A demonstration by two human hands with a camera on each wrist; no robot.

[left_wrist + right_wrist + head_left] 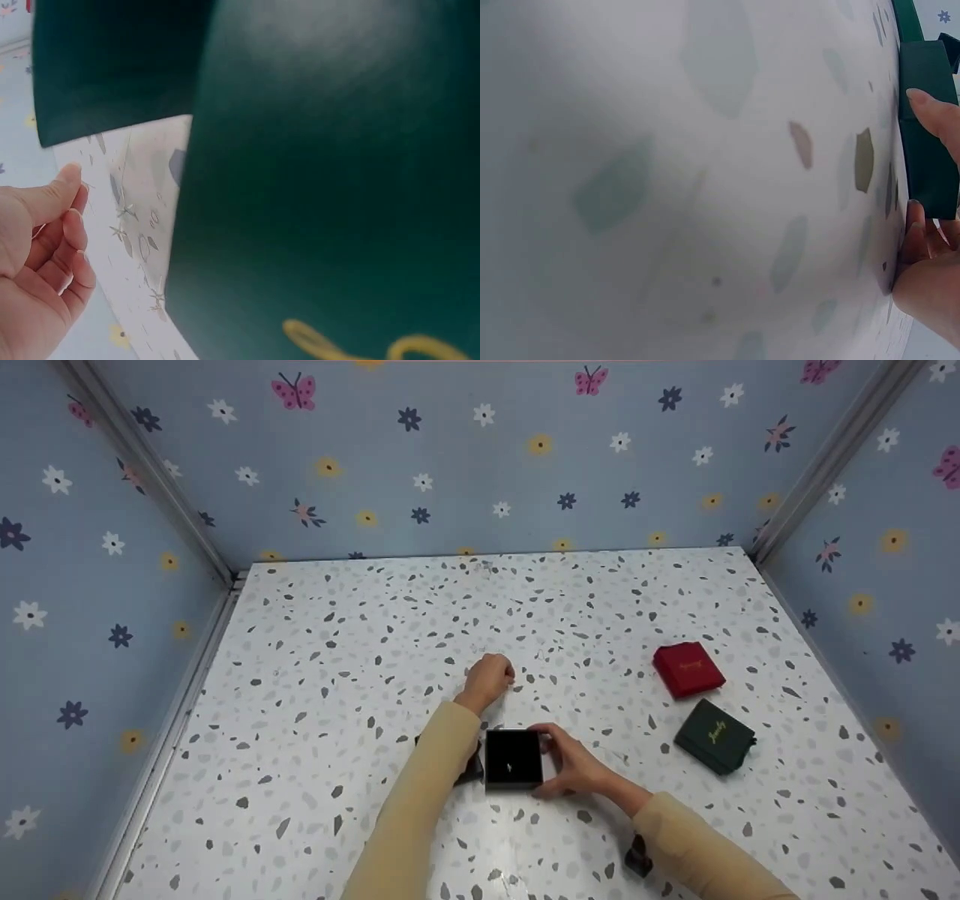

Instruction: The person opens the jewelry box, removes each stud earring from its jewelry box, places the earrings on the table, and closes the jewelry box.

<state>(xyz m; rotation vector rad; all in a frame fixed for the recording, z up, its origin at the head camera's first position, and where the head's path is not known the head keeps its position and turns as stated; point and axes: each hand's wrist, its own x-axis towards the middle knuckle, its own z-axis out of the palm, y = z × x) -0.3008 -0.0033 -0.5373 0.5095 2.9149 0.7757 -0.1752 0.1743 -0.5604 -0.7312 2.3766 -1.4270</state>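
Observation:
My left hand (489, 681) is raised beyond a small dark green jewellery box (514, 790). In the left wrist view its thumb and index finger pinch together, seemingly on a fine strand; thin silvery star charms (126, 211) show beside them, though their link to the fingers is unclear. My right hand (574, 765) grips the box's right side, thumb near, fingers far. The box's black insert (514, 746) carries a tiny silvery piece (510, 767). A dark green lid (330, 187) with gold lettering fills much of the left wrist view and is partly hidden under my left forearm in the head view.
A red jewellery box (688, 670) and another green jewellery box (716, 736), both with gold lettering, lie to the right on the speckled white table (360, 645). A small dark object (638, 856) shows by my right sleeve. Flower-patterned blue panels (480, 457) enclose the table.

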